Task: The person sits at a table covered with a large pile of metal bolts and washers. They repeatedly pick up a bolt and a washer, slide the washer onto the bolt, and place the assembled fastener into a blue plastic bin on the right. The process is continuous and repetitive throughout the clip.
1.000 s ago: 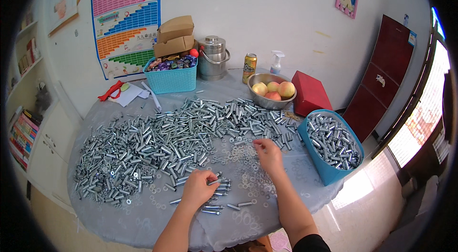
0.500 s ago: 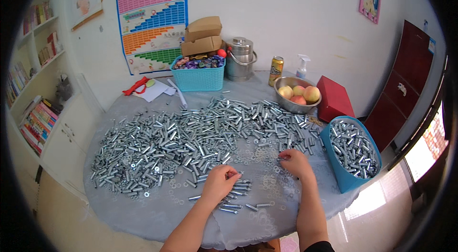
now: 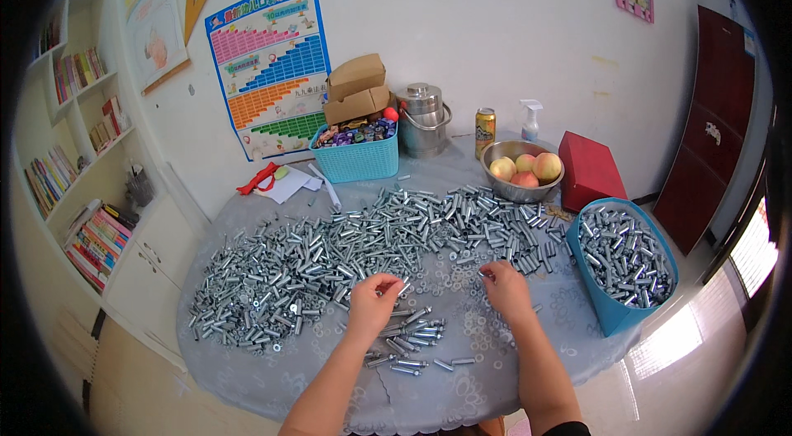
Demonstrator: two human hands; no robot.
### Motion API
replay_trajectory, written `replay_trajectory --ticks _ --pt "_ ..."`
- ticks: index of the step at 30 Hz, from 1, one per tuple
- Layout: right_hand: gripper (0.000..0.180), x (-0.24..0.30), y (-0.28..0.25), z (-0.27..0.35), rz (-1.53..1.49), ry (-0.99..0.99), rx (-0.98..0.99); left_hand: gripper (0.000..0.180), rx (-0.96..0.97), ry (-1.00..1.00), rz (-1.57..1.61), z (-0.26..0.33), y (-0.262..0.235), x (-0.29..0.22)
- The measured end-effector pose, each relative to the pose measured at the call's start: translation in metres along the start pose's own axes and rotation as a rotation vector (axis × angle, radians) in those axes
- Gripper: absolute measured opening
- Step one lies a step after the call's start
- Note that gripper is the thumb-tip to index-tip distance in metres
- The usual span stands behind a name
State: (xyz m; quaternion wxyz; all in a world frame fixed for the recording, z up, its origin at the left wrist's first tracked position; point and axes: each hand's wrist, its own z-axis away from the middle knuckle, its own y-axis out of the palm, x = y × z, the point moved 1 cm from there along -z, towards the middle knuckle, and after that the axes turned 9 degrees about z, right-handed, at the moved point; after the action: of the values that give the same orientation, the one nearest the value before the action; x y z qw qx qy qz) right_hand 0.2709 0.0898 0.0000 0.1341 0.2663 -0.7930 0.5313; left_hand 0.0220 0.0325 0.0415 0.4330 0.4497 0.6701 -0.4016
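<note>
A wide heap of silvery metal sleeves, bolts and washers [image 3: 330,246] spreads across the table. My left hand [image 3: 373,304] is closed in a pinch at the heap's near edge, with a small shiny metal piece [image 3: 404,287] at its fingertips. To the right, my right hand [image 3: 507,292] also pinches; whatever lies between those fingertips is too small to name. Below my left hand is a loose group of expansion bolts [image 3: 412,337], with a couple lying apart to the right. Scattered washers [image 3: 462,271] lie on the cloth between the hands.
A blue bin [image 3: 615,320] full of metal anchors stands at the right edge. Behind the heap are a turquoise basket [image 3: 355,164], steel canister [image 3: 423,127], drink can [image 3: 485,131], spray bottle [image 3: 530,121], steel bowl [image 3: 528,193] of fruit and red box [image 3: 590,172].
The view has shifted, so the table sits slightly lower and further right. My left hand has moved up and away from the bolt group; my right hand keeps its pinch in nearly the same place.
</note>
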Motion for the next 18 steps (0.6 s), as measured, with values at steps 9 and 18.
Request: replay_trajectory --ticks 9,18 --pt "0.018 0.01 -0.001 0.002 -0.167 0.029 -0.011 0.016 0.041 0.418 -0.687 -0.069 0.007 0.051" --pt "0.027 0.016 -0.001 0.0 -0.349 0.036 0.056 0.006 0.072 0.4 -0.815 -0.081 0.0 0.065"
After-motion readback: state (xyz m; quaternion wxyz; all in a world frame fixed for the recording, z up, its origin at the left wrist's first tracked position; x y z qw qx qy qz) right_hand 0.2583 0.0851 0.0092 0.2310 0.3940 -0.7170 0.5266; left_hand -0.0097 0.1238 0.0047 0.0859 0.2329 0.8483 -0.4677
